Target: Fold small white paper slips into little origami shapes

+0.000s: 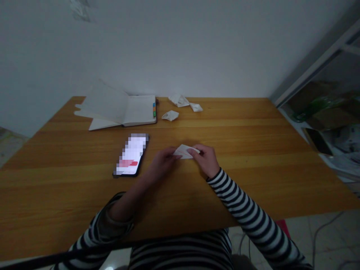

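Observation:
A small folded piece of white paper [184,151] lies at the middle of the wooden table [253,150]. My left hand [164,161] pinches its left end with the fingertips. My right hand [206,159] grips its right end, fingers curled over the top edge. Both arms wear black-and-white striped sleeves. A lit phone [131,154] lies flat just left of my left hand.
An open notebook [120,108] with loose sheets lies at the back left. Three folded or crumpled white paper pieces [180,100] lie near the back wall. Cluttered shelving [329,112] stands to the right of the table. Cables run over the floor at lower right.

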Motion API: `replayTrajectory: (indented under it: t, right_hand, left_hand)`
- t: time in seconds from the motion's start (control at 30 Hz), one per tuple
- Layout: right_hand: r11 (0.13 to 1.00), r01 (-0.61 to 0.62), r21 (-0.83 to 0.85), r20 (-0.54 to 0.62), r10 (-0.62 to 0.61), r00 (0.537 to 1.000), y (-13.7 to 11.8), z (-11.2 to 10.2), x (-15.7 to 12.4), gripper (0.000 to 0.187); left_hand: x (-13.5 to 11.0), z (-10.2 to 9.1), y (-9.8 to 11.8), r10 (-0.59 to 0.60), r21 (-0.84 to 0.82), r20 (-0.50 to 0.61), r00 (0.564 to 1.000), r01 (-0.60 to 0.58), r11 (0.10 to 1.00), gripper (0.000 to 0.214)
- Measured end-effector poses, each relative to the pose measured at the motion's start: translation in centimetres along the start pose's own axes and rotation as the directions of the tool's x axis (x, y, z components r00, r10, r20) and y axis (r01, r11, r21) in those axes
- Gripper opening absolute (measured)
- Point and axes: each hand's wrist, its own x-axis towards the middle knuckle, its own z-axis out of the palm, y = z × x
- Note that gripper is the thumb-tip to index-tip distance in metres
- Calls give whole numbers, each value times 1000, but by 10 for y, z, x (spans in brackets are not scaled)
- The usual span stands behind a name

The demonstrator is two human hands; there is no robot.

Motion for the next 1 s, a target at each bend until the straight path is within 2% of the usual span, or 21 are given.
replayTrajectory:
  t: [0.1, 0.17, 0.23, 0.33, 0.47, 0.57, 0.67, 0.77, 0.83, 0.9, 1.0]
  right_hand:
    - [995, 5, 98, 13, -6, 1000, 0, 5, -2, 8]
    - [995, 75, 70, -44, -72, 996, -3, 5, -3, 13]
    - [986, 161, 32, -95, -157, 983, -7, 4, -5, 18]
    - [970, 241, 26, -130, -236, 963, -13, 2, -6, 22]
    - [956, 280, 84, -201, -259, 945, -18, 3, -6, 22]
    - [940, 326, 105, -200, -301, 932, -20, 2, -6, 25]
    - [925, 369, 92, -179, -349, 920, -23, -1, -8, 27]
    - [922, 380, 80, -174, -362, 916, -25, -3, -10, 27]
    - [938, 334, 91, -196, -311, 930, -25, -3, -11, 31]
    - [954, 276, 115, -192, -251, 949, -25, -2, -11, 35]
    - [958, 233, 169, -117, -215, 970, -24, -2, -10, 23]
  left_hand:
    - [-3, -3, 2, 61, 309, -268, 961, 26, 951, 16]
    - [-6, -4, 5, 54, 348, -318, 946, 64, 935, 16]
    - [-7, -2, 7, 9, 224, -281, 960, 56, 973, 22]
    - [-7, 2, 9, -12, -58, -211, 977, -1, 998, 23]
    - [-7, 6, 10, 17, -223, -294, 956, -86, 971, 26]
    - [-9, 5, 15, 66, -218, -314, 947, -140, 966, 41]
    - [-11, 2, 18, 105, -165, -278, 955, -156, 974, 50]
    - [-12, -1, 18, 145, -102, -240, 960, -173, 980, 34]
    - [-13, -2, 16, 172, -83, -235, 957, -196, 977, 24]
    - [-13, -2, 14, 191, -86, -249, 950, -218, 972, 25]
    - [-14, -3, 13, 220, -81, -250, 943, -247, 966, 27]
